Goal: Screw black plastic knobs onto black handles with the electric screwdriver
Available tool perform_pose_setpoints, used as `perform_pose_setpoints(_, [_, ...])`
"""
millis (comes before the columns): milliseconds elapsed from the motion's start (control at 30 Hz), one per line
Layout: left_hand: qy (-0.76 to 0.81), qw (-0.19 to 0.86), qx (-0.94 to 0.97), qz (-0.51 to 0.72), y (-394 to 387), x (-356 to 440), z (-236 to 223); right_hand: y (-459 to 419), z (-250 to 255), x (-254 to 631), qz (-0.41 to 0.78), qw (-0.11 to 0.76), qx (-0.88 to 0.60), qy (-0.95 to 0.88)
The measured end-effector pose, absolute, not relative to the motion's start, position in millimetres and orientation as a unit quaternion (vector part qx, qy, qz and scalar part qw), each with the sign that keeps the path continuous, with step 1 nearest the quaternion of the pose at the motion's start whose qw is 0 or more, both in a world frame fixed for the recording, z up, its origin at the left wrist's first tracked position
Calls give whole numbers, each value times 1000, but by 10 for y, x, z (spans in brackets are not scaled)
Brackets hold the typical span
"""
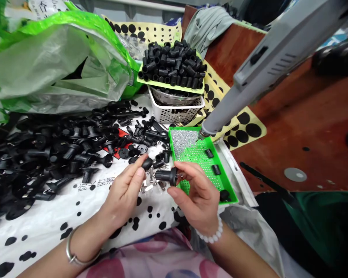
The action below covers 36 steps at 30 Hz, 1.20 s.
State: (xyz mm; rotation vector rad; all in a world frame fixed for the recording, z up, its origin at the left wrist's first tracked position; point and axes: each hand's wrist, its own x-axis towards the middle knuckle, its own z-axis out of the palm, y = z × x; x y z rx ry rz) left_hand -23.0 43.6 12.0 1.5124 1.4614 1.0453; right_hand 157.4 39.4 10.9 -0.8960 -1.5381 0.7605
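Note:
My right hand (196, 195) pinches a black plastic socket part (166, 175), held sideways with small metal pins at its right end. My left hand (127, 189) pinches a small black cap (147, 163) just left of and above that part. Both hands hover over a white sheet with black spots (75, 208). Small metal clips (150, 184) lie on the sheet between the hands. A green tray (204, 160) of tiny silver screws sits just beyond my right hand.
A big pile of black plastic parts (55, 150) covers the left of the sheet. A white basket (175, 110) carries a green tray heaped with black tubes (174, 63). A grey electric screwdriver (266, 61) hangs tip-down over the screw tray. A green plastic bag (55, 61) sits back left.

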Motion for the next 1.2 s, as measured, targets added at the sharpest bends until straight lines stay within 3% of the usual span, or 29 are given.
perform_pose_setpoints(367, [554,571,402,453,512,-194,156,445,65,1500,314,571,-366,-664])
perform_pose_setpoints(1000, [497,560,496,439,374,-214,94,537,90,1338,-9,416,-442,-794])
perform_pose_setpoints(1200, [410,618,482,467,376,-251,154,516,91,1375,68,417,-441,-792])
